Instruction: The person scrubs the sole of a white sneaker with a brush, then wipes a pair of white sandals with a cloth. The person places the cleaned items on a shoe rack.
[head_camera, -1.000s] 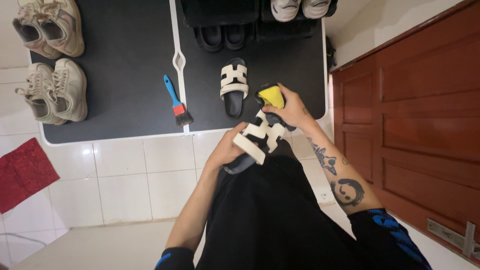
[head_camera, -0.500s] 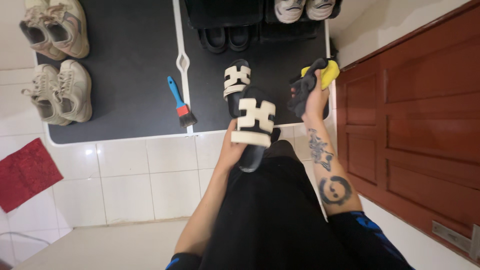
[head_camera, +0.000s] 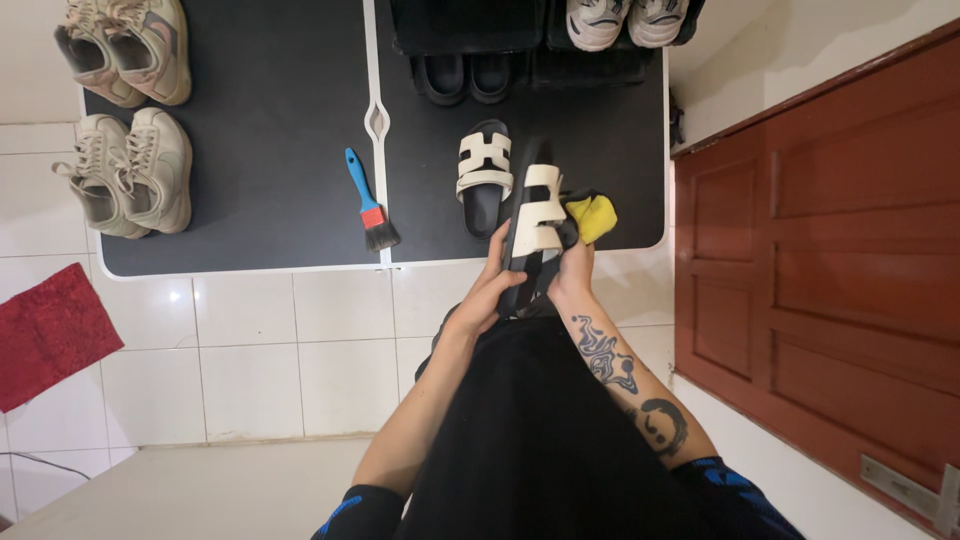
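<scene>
Black trousers fill the bottom of my view, and just above my lap my left hand (head_camera: 487, 297) has its fingers (head_camera: 497, 252) curled around the side of a black sandal with white straps (head_camera: 535, 225), holding it on edge over the white floor tiles (head_camera: 250, 350). My right hand (head_camera: 572, 283) presses in from the other side, its fingers closed on a yellow and grey cloth (head_camera: 592, 215) that sits against the sandal's sole. Just beyond, the matching sandal (head_camera: 483, 176) lies flat on the black desk (head_camera: 270, 150), near my held one. A blue-handled brush (head_camera: 369, 203) lies to its left. Further left, two pairs of beige sneakers (head_camera: 128, 168). At the far edge, black slides (head_camera: 465, 75) and white shoes (head_camera: 625, 20).
</scene>
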